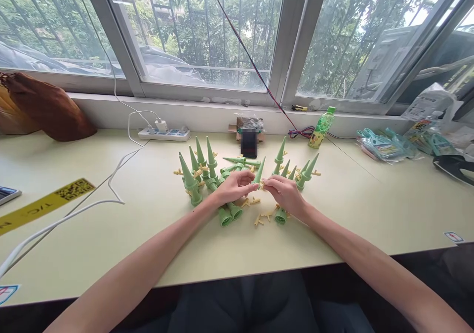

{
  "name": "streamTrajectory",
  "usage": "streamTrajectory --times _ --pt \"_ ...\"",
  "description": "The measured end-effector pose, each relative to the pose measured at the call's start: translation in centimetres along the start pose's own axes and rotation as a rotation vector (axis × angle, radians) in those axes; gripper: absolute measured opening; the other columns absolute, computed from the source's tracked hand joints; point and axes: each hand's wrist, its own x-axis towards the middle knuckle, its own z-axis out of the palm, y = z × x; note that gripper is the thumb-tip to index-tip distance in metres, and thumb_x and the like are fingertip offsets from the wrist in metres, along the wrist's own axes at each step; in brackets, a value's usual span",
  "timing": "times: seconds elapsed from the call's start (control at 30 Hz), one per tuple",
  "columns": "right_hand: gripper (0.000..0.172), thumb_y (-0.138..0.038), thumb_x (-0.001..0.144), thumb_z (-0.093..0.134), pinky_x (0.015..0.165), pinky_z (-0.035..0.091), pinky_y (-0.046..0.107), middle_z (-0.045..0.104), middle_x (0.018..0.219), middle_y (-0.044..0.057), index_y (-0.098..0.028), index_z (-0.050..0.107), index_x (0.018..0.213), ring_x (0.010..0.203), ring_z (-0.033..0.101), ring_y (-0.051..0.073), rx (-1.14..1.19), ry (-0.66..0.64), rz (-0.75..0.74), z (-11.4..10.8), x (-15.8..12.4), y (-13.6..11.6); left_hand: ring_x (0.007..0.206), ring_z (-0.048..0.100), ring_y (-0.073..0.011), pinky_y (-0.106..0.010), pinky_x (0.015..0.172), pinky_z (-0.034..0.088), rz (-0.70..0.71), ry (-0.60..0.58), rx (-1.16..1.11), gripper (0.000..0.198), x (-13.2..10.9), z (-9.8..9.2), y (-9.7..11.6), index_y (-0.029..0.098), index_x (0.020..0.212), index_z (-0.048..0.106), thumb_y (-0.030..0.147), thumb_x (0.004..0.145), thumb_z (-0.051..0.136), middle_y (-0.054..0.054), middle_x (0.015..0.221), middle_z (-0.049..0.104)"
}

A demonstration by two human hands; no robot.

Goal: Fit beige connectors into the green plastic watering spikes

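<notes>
Several green cone-shaped spikes [202, 167] stand and lie in the middle of the pale table [148, 234], with small beige valve pieces [261, 218] scattered among them. My left hand [234, 186] is closed around one green spike [259, 172] whose tip points up. My right hand [284, 193] pinches a small beige piece [262, 185] right at that spike's side. More green spikes [305, 172] stand just behind my right hand, and two lie under my left wrist.
A white power strip [164, 134] with a cable [74, 209] lies at the back left, near a brown bag [48, 108]. A green bottle [321, 127] and packets [385, 144] sit at the back right. A yellow strip [44, 204] lies at the left.
</notes>
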Motion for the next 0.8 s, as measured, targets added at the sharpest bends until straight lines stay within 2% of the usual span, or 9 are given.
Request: streamTrajectory --times 0.13,0.37,0.53,0.67,0.8 --pt "0.016 -0.022 0.096 0.053 0.065 0.05 0.025 0.068 0.084 0.006 -0.019 0.065 0.086 0.073 0.063 0.015 0.036 -0.017 0.04 -0.1 -0.05 0.02 0.061 0.051 -0.0089 -0.02 0.051 0.042 0.048 -0.025 0.06 0.031 -0.07 0.08 -0.1 0.016 0.095 0.059 0.045 0.085 0.063 0.001 0.075 0.053" --pt "0.017 -0.026 0.094 0.057 0.063 0.048 0.026 0.068 0.077 0.005 -0.019 0.066 0.081 0.067 0.061 0.015 0.126 -0.035 0.145 -0.16 0.15 -0.2 0.062 0.05 -0.0071 -0.019 0.053 0.043 0.161 -0.025 0.204 0.023 -0.09 0.13 -0.02 0.016 0.095 0.059 0.038 0.088 0.058 -0.001 0.087 0.055" --pt "0.017 -0.029 0.086 0.066 0.055 0.046 0.026 0.065 0.068 0.002 -0.018 0.066 0.074 0.056 0.056 0.013 0.276 -0.046 0.368 -0.25 0.48 -0.77 0.059 0.051 -0.0074 -0.019 0.049 0.042 0.204 0.04 0.358 0.02 -0.15 0.2 -0.26 0.017 0.094 0.059 0.036 0.087 0.06 0.0 0.083 0.056" --pt "0.021 -0.036 0.08 0.071 0.045 0.043 0.024 0.059 0.058 -0.001 -0.017 0.065 0.071 0.045 0.05 0.01 0.524 -0.066 0.578 -0.35 0.56 -0.95 0.06 0.055 -0.0081 -0.019 0.052 0.044 0.249 0.069 0.435 0.019 -0.25 0.25 -0.38 0.017 0.098 0.059 0.034 0.088 0.059 0.0 0.08 0.059" --pt "0.025 -0.039 0.078 0.073 0.041 0.042 0.023 0.061 0.06 0.0 -0.015 0.067 0.073 0.042 0.05 0.009 0.72 -0.113 0.653 -0.69 0.77 -0.88 0.061 0.056 -0.0088 -0.02 0.053 0.045 0.279 0.064 0.467 0.019 -0.31 0.23 -0.51 0.017 0.102 0.059 0.032 0.09 0.058 -0.001 0.081 0.061"
